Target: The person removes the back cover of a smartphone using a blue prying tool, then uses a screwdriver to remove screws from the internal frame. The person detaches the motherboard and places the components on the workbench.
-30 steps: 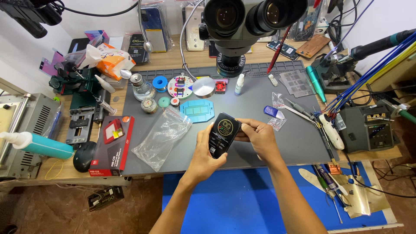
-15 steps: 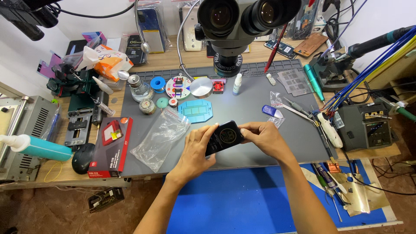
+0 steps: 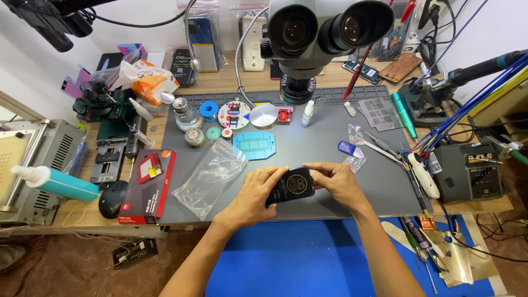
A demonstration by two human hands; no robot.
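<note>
Both hands gripped a black phone (image 3: 291, 186) between them, low over the near edge of the grey mat (image 3: 324, 137) on the surface. The left hand (image 3: 254, 192) clasped the phone's left end with fingers curled over its top edge, and the right hand (image 3: 335, 181) pinched its right end, thumb and fingertips closed on the case. The phone lay roughly level, its dark back up, showing a round gold-ringed mark. Just left of the left hand a crumpled clear plastic bag (image 3: 209, 177) lay on the mat, and further left a red and black box (image 3: 148, 186) sat at the mat's edge beside a black mouse (image 3: 113, 198). Just beyond the hands lay a light blue rectangular tray (image 3: 254, 144), and to the right of it a small blue and white tool (image 3: 351, 149) near a small clear packet (image 3: 352, 161). Farther off, a microscope (image 3: 313, 33) hung over the far side of the mat, with a small white dropper bottle (image 3: 307, 114) below it. At the far left a teal bottle (image 3: 55, 182) with a white nozzle lay against a grey metal machine (image 3: 27, 165). To the right stood a dark soldering station (image 3: 467, 171), with a white-handled tool (image 3: 423, 175) beside it.
</note>
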